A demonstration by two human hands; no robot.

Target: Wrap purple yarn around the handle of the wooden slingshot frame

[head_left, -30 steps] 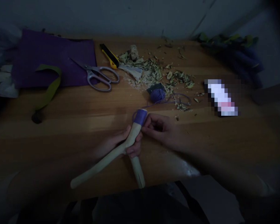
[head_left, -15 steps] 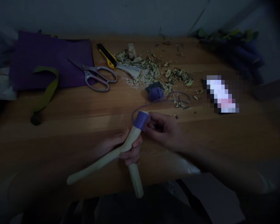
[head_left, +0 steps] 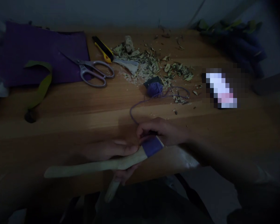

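Note:
Wrapped round the peeled forked stick (head_left: 84,168) near its fork is my left hand (head_left: 118,150), thumb above and fingers below. A purple band (head_left: 152,146) surrounds the stick's right end. My right hand (head_left: 160,129) is closed just behind that band, its fingertips pinching the purple string (head_left: 132,109) where it meets the stick. From there the string loops back over the table to a small purple ball (head_left: 154,89). The exact fingertip contact is dim.
Grey scissors (head_left: 93,73) rest partly on a purple sheet (head_left: 44,56). A yellow cutter (head_left: 104,49) lies beside wood shavings (head_left: 149,63). At the right are a blurred-out phone (head_left: 220,90) and dark gloves (head_left: 242,46). An olive strip (head_left: 45,84) curls at left.
The stick has turned clockwise, its banded end now lower and further right. My right hand has moved to the band's far side, and the string's loop is longer.

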